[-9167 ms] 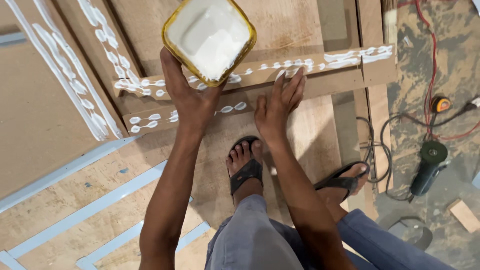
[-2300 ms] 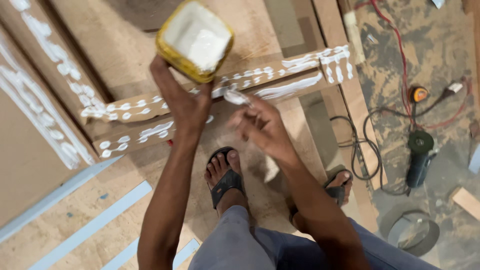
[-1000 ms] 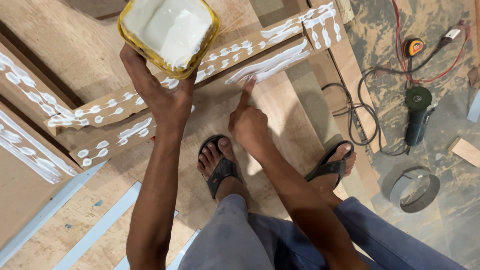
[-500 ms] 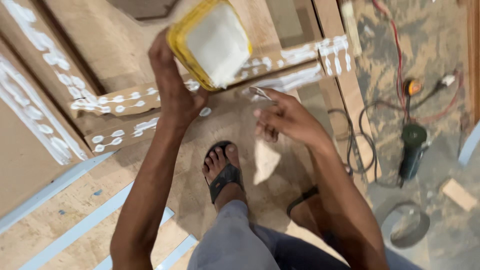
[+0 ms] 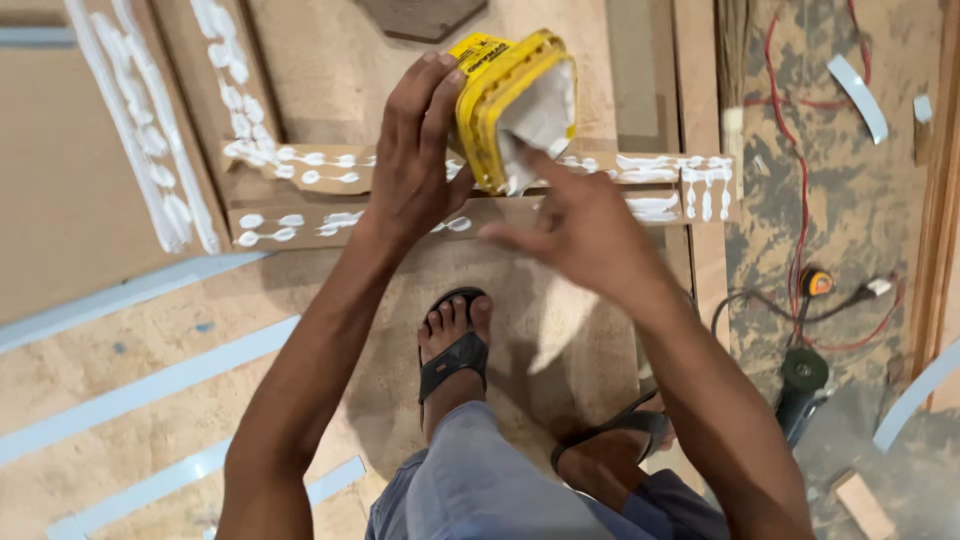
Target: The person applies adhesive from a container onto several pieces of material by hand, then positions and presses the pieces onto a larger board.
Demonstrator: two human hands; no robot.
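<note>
We tipped the yellow tub (image 5: pixel 515 105) in our grasping left hand (image 5: pixel 418 165) so our right hand's (image 5: pixel 580 230) loosely open fingers (image 5: pixel 530 165) could scoop white glue.

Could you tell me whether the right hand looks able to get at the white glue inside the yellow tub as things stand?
Probably yes: the left hand tilts the yellow tub open-side toward the right hand, whose finger already reaches its white glue.

Bare plywood floor (image 5: pixel 330 80) lies open at upper centre of the frame, left of the tilted yellow tub (image 5: pixel 510 105). Below it, two glue-beaded wooden strips (image 5: pixel 300 195) bar the middle, with a sandalled foot (image 5: pixel 455 340) just beneath. At right, cables (image 5: pixel 800 300) and an angle grinder (image 5: pixel 800 385) crowd the floor.
</note>
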